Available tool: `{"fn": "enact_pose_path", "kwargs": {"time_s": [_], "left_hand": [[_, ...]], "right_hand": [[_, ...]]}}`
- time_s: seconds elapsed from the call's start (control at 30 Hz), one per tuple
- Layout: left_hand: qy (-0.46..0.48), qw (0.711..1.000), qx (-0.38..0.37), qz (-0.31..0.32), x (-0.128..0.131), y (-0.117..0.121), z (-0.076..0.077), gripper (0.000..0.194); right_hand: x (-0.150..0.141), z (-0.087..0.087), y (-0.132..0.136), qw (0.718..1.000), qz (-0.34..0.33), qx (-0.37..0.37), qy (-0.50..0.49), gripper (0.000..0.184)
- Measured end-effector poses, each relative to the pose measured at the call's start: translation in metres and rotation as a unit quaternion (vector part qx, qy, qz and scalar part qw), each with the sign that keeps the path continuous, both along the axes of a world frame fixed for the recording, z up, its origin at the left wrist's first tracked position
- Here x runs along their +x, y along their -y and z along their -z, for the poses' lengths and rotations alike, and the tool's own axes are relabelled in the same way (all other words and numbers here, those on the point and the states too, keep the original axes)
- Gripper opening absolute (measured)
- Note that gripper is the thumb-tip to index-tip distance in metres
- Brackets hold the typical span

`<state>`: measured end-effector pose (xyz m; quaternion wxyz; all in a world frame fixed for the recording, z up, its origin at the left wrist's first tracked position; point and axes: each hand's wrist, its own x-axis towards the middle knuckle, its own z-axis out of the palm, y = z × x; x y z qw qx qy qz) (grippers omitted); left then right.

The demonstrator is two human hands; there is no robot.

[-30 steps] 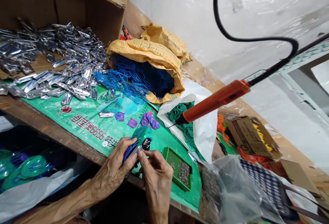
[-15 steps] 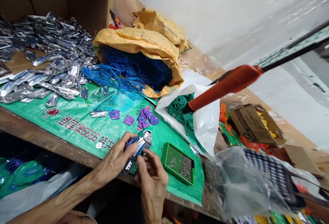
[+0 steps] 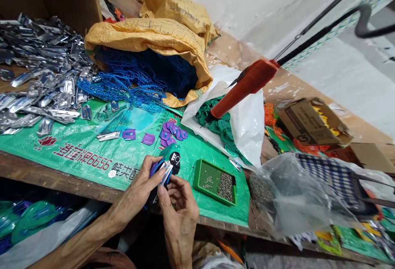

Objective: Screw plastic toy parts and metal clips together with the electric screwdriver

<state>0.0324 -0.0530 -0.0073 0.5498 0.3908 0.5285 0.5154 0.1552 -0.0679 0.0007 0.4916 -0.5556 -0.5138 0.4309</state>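
Both hands are at the table's front edge, around a small plastic assembly (image 3: 167,169) with a silver strip, blue and purple parts and a black-and-green body. My left hand (image 3: 142,186) is closed around its left side, thumb lying on the silver strip. My right hand (image 3: 179,207) pinches its lower right side, thumb against the blue edge; the other fingers are curled and partly hidden. Just beyond lie several loose purple pieces (image 3: 173,132) and a single silver piece (image 3: 108,136). To the right of my hands stands a green tray (image 3: 198,182) with small screws (image 3: 226,186).
A red-orange electric screwdriver (image 3: 247,88) hangs over a white bag (image 3: 251,125) of green parts. A yellow sack (image 3: 148,30) spills blue plastic strands (image 3: 123,90). Shiny silver pieces (image 3: 46,75) are heaped at left. A clear plastic bag (image 3: 290,195) stands at right.
The camera view has shifted, moving the sack and silver heap leftward. My right thumb sits slightly further up the assembly. The hanging screwdriver appears further left. Both hands keep hold.
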Motion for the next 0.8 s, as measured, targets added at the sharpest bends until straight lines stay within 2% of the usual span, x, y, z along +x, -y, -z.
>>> {"fn": "enact_pose_path", "kwargs": {"time_s": [0.1, 0.2, 0.27, 0.33, 0.4, 0.47, 0.53, 0.8], "left_hand": [[0.014, 1.000, -0.021, 0.011, -0.001, -0.001, -0.003, 0.038], [0.016, 0.999, -0.037, 0.006, -0.002, -0.002, -0.005, 0.040], [0.015, 0.999, -0.039, 0.006, -0.002, -0.003, -0.005, 0.041], [0.009, 0.999, -0.035, 0.011, -0.002, -0.004, -0.003, 0.041], [-0.005, 1.000, -0.022, 0.012, -0.002, -0.005, -0.001, 0.039], [-0.013, 1.000, -0.010, 0.015, -0.002, -0.006, -0.001, 0.036], [-0.016, 1.000, -0.006, 0.022, -0.003, -0.005, -0.003, 0.034], [-0.034, 0.999, -0.018, 0.038, -0.006, 0.000, -0.012, 0.036]], "right_hand": [[-0.003, -0.006, -0.001, 0.998, 0.000, 0.002, 0.055, 0.031], [-0.006, -0.009, 0.001, 0.986, 0.002, 0.065, 0.153, 0.037], [-0.009, -0.011, 0.003, 0.959, 0.016, 0.126, 0.252, 0.036], [-0.011, -0.014, 0.005, 0.921, 0.027, 0.175, 0.347, 0.030], [-0.015, -0.019, 0.006, 0.890, 0.033, 0.199, 0.409, 0.027], [-0.017, -0.024, 0.007, 0.877, 0.038, 0.203, 0.433, 0.027], [-0.019, -0.026, 0.006, 0.883, 0.040, 0.197, 0.425, 0.027], [-0.016, -0.017, 0.006, 0.939, 0.026, 0.156, 0.307, 0.011]]}}
